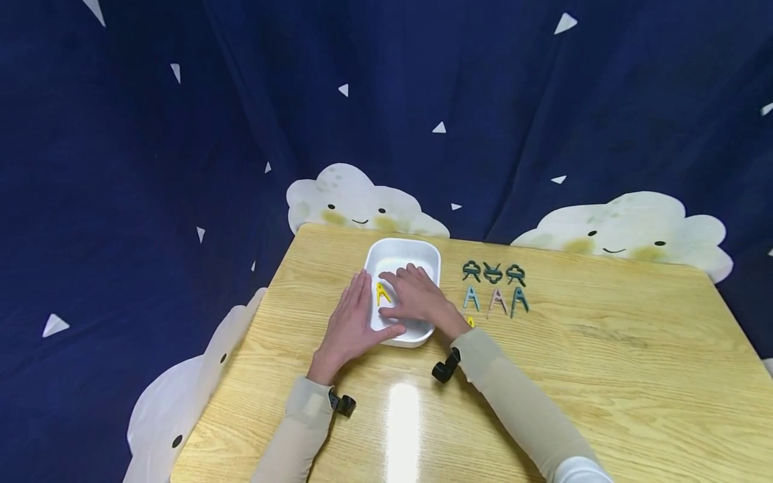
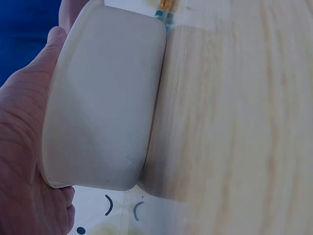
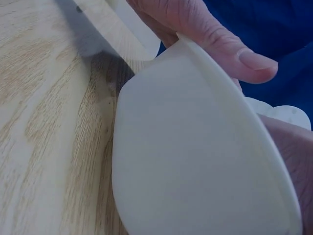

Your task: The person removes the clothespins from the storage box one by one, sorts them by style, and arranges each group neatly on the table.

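My left hand (image 1: 350, 329) lies along the left side of a white basin (image 1: 403, 245), fingers straight and thumb reaching over the near rim. In the left wrist view that hand (image 2: 22, 132) rests against the rim of the basin (image 2: 105, 98). Over the basin's inside, my right hand (image 1: 417, 295) reaches in from the right with thumb and fingers spread apart. A yellow clothespin (image 1: 383, 294) is inside, by the left wall, near the right fingertips; no grip on it shows. In the right wrist view the basin wall (image 3: 195, 147) hides most of the right hand.
Right of the basin stands a row of dark green flower-shaped clips (image 1: 492, 272). Below them lie blue (image 1: 471, 298), pink (image 1: 497, 301) and dark teal clothespins (image 1: 519, 301). Another yellow clothespin (image 1: 470, 322) is partly hidden by the right wrist. A dark blue curtain (image 1: 386, 100) hangs behind the wooden table (image 1: 604, 376).
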`<action>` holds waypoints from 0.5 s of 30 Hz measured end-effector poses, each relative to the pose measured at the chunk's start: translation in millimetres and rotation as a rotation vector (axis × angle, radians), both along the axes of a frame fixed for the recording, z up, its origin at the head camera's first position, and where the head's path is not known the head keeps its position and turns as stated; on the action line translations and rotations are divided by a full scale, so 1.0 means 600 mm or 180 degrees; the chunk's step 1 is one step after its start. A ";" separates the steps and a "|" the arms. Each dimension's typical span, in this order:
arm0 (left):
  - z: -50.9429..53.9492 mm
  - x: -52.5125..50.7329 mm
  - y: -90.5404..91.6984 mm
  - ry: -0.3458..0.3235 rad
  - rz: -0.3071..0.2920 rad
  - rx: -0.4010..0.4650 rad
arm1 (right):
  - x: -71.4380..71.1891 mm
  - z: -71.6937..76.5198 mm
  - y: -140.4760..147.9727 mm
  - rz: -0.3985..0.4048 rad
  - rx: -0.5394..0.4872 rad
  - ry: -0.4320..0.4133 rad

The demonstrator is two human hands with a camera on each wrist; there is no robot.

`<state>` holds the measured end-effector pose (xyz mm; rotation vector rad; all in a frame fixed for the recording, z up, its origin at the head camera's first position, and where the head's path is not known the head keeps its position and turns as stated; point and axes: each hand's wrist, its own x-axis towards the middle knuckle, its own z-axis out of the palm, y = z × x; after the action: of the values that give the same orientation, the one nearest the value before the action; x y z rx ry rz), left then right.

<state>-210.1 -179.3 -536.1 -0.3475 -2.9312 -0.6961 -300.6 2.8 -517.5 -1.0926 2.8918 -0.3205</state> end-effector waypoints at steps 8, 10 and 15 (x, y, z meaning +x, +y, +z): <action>0.001 -0.002 0.000 0.0061 -0.0010 0.0023 | -0.001 -0.004 -0.003 0.0090 0.0270 0.0078; 0.001 -0.002 -0.001 0.0045 -0.0006 0.0027 | 0.000 -0.006 -0.003 0.0085 0.0321 0.0077; 0.000 -0.001 0.000 -0.0024 -0.0007 0.0028 | 0.004 -0.007 -0.002 0.0041 0.0340 0.0047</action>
<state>-210.4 -179.4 -536.0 -0.3481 -2.9345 -0.7119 -298.5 1.5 -521.8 -1.1007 2.8754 -0.1562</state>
